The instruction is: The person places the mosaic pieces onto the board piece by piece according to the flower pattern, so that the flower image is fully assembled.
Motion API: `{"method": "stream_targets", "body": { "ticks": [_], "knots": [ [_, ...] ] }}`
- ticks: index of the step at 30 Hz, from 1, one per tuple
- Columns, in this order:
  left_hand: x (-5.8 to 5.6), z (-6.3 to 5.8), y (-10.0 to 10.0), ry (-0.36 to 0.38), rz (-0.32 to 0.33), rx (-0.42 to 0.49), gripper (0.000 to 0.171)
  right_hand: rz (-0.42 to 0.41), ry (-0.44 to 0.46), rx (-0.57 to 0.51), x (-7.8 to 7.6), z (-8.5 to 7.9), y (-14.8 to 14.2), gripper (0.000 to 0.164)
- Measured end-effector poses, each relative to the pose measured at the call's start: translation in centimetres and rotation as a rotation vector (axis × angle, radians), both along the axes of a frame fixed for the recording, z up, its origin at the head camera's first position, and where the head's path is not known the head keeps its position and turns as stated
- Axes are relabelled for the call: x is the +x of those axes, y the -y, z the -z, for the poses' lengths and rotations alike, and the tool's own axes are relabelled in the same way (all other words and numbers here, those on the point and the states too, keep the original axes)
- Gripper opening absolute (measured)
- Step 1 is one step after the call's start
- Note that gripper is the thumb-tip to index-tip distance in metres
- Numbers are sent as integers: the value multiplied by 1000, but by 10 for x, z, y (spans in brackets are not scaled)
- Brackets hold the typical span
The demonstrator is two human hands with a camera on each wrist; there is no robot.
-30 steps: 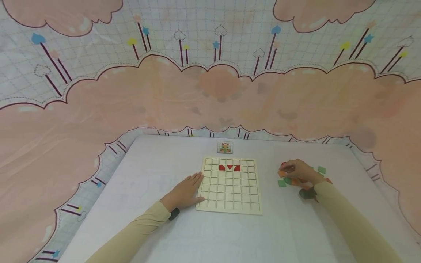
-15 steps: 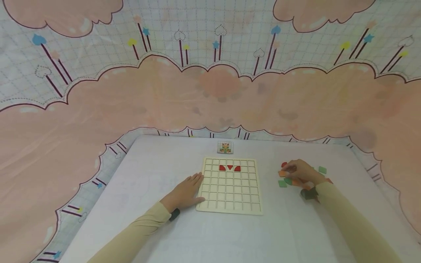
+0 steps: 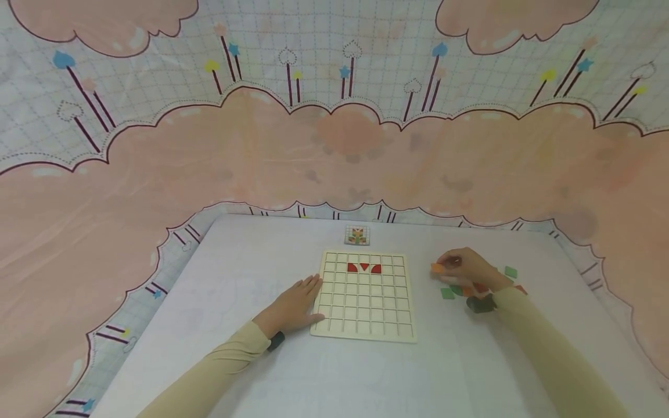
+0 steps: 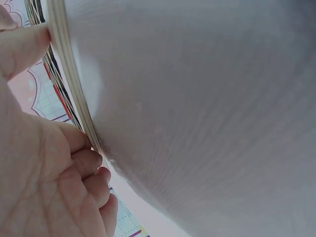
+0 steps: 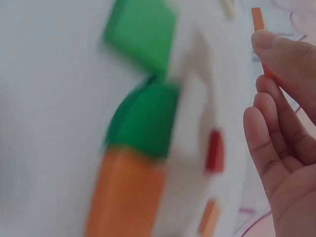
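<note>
My right hand (image 3: 470,268) pinches a flat orange tile (image 3: 436,267) between thumb and fingers, raised a little above the table. In the right wrist view the orange tile (image 5: 257,19) shows edge-on. Beneath that hand lie loose tiles: a green square (image 3: 448,293), a rounded dark green piece (image 5: 143,118) and an orange piece (image 5: 126,190). My left hand (image 3: 288,306) rests against the left edge of a pale gridded board (image 3: 366,302), thumb and fingertips touching its rim. In the board's second row sit a red triangle (image 3: 364,266) and two red curved-edge pieces (image 3: 376,269).
A small card with a flower-like pattern on a grid (image 3: 358,235) lies behind the board. Another green square (image 3: 510,271) lies beyond my right wrist. The white table (image 3: 261,249) meets a pink-and-white patterned cloth (image 3: 334,157) at its back.
My right hand has lifted slightly and shifted left from the pile, with the orange tile in its pinch. The left hand and the board stay in place.
</note>
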State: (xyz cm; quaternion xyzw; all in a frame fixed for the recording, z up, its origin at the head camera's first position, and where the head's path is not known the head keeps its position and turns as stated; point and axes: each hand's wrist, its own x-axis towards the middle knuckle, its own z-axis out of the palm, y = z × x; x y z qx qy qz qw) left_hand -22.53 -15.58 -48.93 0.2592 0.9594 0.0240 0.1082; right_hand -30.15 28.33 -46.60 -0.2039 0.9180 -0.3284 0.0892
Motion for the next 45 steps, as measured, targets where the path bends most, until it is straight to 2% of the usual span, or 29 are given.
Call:
{"method": "stream_targets", "body": {
  "ticks": [11, 20, 28, 39, 45],
  "knots": [
    [-1, -2, 2, 1, 13, -15, 84, -52, 53, -170, -9, -9, 60, 26],
    [-4, -1, 4, -15, 11, -34, 85, -124, 55, -200, -13, -1, 101, 24],
    [-3, -2, 2, -13, 11, -27, 84, -132, 102, -192, -13, 5, 124, 23],
    [1, -4, 2, 2, 25, -13, 84, -96, 87, -79, -11, 16, 136, 15],
    [0, -1, 1, 6, 24, -24, 85, -75, 97, -71, -10, 19, 136, 14]
  ]
}}
